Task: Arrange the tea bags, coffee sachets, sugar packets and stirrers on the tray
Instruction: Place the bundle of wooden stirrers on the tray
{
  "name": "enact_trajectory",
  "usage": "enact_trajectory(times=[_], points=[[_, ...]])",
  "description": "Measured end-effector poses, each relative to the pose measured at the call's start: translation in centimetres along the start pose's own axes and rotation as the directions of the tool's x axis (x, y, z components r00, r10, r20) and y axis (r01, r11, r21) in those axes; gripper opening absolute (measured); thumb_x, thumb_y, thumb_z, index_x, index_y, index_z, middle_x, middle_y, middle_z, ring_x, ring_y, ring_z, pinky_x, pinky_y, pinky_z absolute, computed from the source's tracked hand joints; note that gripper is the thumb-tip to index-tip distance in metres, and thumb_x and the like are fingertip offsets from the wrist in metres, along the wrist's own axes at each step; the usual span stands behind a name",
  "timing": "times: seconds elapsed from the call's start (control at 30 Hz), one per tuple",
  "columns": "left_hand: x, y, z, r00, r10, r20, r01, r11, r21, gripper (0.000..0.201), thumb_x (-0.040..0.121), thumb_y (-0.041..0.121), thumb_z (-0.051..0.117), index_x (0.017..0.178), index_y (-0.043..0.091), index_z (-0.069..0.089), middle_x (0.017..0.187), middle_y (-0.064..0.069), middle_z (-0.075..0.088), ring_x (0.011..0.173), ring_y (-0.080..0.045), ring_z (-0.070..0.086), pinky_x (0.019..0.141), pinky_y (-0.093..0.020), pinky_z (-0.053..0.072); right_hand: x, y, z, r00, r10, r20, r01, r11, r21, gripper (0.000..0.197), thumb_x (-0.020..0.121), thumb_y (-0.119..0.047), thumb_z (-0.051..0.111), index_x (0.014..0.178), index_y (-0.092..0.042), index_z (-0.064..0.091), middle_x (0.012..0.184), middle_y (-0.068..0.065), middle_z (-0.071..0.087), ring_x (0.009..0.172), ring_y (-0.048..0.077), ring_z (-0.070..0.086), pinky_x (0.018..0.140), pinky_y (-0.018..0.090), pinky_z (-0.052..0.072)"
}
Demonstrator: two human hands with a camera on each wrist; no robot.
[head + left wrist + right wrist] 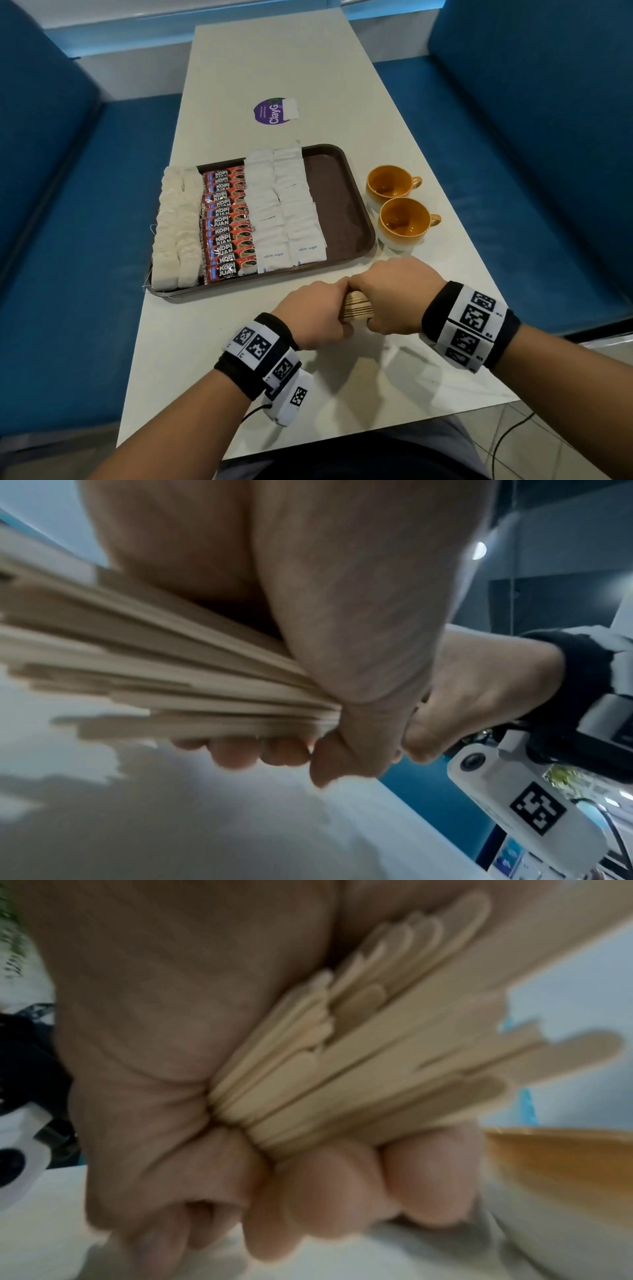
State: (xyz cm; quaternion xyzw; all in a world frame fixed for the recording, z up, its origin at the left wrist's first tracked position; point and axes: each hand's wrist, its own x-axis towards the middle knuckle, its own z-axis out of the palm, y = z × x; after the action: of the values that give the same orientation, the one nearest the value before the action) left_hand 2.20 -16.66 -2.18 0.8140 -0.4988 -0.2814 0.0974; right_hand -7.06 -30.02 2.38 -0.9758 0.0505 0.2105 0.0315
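A brown tray (346, 192) lies on the white table. It holds two rows of tea bags (176, 226) at the left, a column of red coffee sachets (227, 222), then two rows of white sugar packets (284, 209); its right strip is bare. In front of the tray, my left hand (317, 313) and right hand (390, 294) both grip one bundle of wooden stirrers (358, 306) just above the table. The left wrist view shows the stirrers (164, 674) fanning out of my fist; the right wrist view shows the stirrers (359, 1047) wrapped by curled fingers (342, 1185).
Two orange cups (394, 183) (406, 221) stand just right of the tray. A purple round sticker (272, 111) lies farther back on the table (260, 61). Blue benches (531, 137) flank the table on both sides.
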Motion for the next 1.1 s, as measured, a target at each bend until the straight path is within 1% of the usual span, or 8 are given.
enact_trajectory(times=[0.23, 0.37, 0.5, 0.63, 0.7, 0.77, 0.97, 1.1], points=[[-0.9, -1.5, -2.5, 0.994, 0.001, -0.113, -0.029, 0.968, -0.248, 0.020, 0.084, 0.042, 0.081, 0.092, 0.038, 0.064, 0.082, 0.014, 0.068, 0.073, -0.005, 0.062, 0.067, -0.021, 0.045, 0.0, -1.4, -4.0, 0.965, -0.103, -0.240, 0.077, 0.990, -0.114, 0.029, 0.091, -0.046, 0.068, 0.114, -0.030, 0.060, 0.090, -0.005, 0.062, 0.074, 0.017, 0.061, 0.065, 0.029, 0.051], [-1.8, -2.5, -2.9, 0.971, -0.033, -0.236, -0.070, 0.907, -0.414, 0.030, 0.084, 0.036, 0.082, 0.068, 0.039, 0.057, 0.055, 0.019, 0.055, 0.051, -0.001, 0.046, 0.053, -0.019, 0.034, -0.9, -0.4, -6.8, 0.943, -0.034, -0.332, 0.141, 0.942, 0.306, 0.040, 0.078, -0.055, 0.079, 0.106, -0.032, 0.064, 0.094, -0.012, 0.066, 0.084, 0.010, 0.063, 0.068, 0.025, 0.052], [-2.3, -2.4, -2.4, 0.962, -0.089, -0.258, -0.083, 0.805, -0.588, 0.041, 0.084, 0.028, 0.083, 0.062, 0.021, 0.049, 0.051, 0.013, 0.045, 0.049, -0.011, 0.039, 0.050, -0.027, 0.034, -0.8, -1.4, -7.2, 0.763, 0.080, -0.642, 0.372, 0.757, 0.536, 0.039, 0.080, -0.062, 0.070, 0.090, -0.025, 0.068, 0.084, -0.011, 0.064, 0.077, 0.009, 0.061, 0.067, 0.028, 0.053], [-2.1, -1.4, -2.0, 0.960, -0.086, -0.266, -0.132, 0.698, -0.703, 0.036, 0.078, 0.027, 0.084, 0.088, -0.001, 0.063, 0.083, -0.024, 0.069, 0.077, -0.041, 0.066, 0.066, -0.054, 0.056, 0.6, -4.0, -6.3, 0.694, 0.112, -0.712, 0.512, 0.617, 0.597, 0.033, 0.097, -0.042, 0.066, 0.083, -0.012, 0.068, 0.078, -0.006, 0.064, 0.074, 0.012, 0.061, 0.066, 0.033, 0.052], [-2.0, -1.4, -1.8, 0.959, -0.082, -0.272, -0.141, 0.692, -0.708, 0.022, 0.081, 0.011, 0.083, 0.097, 0.015, 0.067, 0.091, -0.010, 0.071, 0.086, -0.011, 0.072, 0.071, -0.034, 0.060, 1.3, -4.9, -5.9, 0.718, 0.100, -0.689, 0.541, 0.541, 0.644, 0.034, 0.099, -0.037, 0.063, 0.081, -0.009, 0.070, 0.076, -0.004, 0.068, 0.075, 0.012, 0.066, 0.069, 0.034, 0.054], [-1.9, -1.7, -1.2, 0.953, -0.115, -0.279, -0.115, 0.717, -0.687, 0.048, 0.083, 0.003, 0.080, 0.095, 0.040, 0.052, 0.089, 0.016, 0.063, 0.077, 0.018, 0.063, 0.068, -0.009, 0.050, 1.9, -5.3, -5.3, 0.769, 0.088, -0.633, 0.523, 0.482, 0.703, 0.035, 0.100, -0.036, 0.062, 0.081, -0.007, 0.071, 0.077, -0.002, 0.071, 0.078, 0.011, 0.068, 0.073, 0.029, 0.055], [-1.3, -2.0, -0.3, 0.962, -0.157, -0.221, -0.006, 0.803, -0.596, 0.034, 0.091, 0.015, 0.074, 0.090, 0.037, 0.049, 0.087, 0.019, 0.056, 0.074, 0.014, 0.059, 0.068, -0.001, 0.039, 2.3, -6.0, -4.4, 0.792, 0.141, -0.595, 0.514, 0.373, 0.773, 0.038, 0.090, -0.040, 0.070, 0.071, -0.008, 0.067, 0.064, 0.002, 0.066, 0.065, 0.013, 0.063, 0.069, 0.035, 0.054], [-1.3, -0.5, -1.3, 0.887, -0.042, -0.459, -0.181, 0.885, -0.429, 0.036, 0.089, 0.048, 0.060, 0.113, 0.023, 0.049, 0.112, 0.012, 0.051, 0.106, 0.013, 0.045, 0.085, -0.002, 0.033, 1.9, -6.4, -6.0, 0.746, 0.174, -0.643, 0.576, 0.316, 0.754, 0.043, 0.082, -0.044, 0.074, 0.072, -0.003, 0.068, 0.061, 0.006, 0.064, 0.058, 0.021, 0.060, 0.061, 0.040, 0.054]])
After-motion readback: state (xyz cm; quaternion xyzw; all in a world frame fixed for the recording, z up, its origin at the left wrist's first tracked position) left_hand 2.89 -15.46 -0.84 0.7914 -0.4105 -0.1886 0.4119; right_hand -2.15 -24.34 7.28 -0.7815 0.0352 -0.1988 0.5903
